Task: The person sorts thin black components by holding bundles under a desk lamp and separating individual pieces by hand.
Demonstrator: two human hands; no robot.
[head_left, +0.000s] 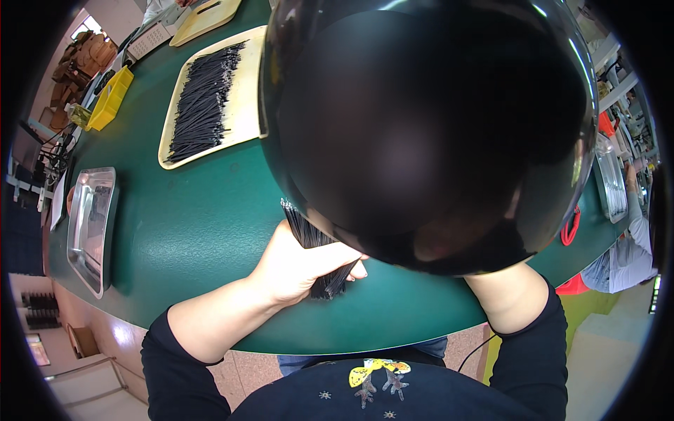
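Observation:
My left hand [291, 259] is closed round a bundle of thin black wires [330, 286], above the near part of the green table [189, 231]. Small silvery tips show at the bundle's upper end, and its lower end sticks out beneath my fingers. A large glossy black dome-shaped object [421, 140] fills the upper middle and right, covering part of the bundle. My right forearm [516, 295] reaches up from the lower right and passes behind this dome, which hides my right hand and whatever it touches.
A cream tray [246, 119] holding many black wires [203, 98] lies at the far left. Nearer, a metal tray [91, 228] sits by the left edge, below a yellow bin [111, 98]. Red-handled tool [571, 226] and a clear tray [611, 179] are at right, with another person [628, 256] beyond.

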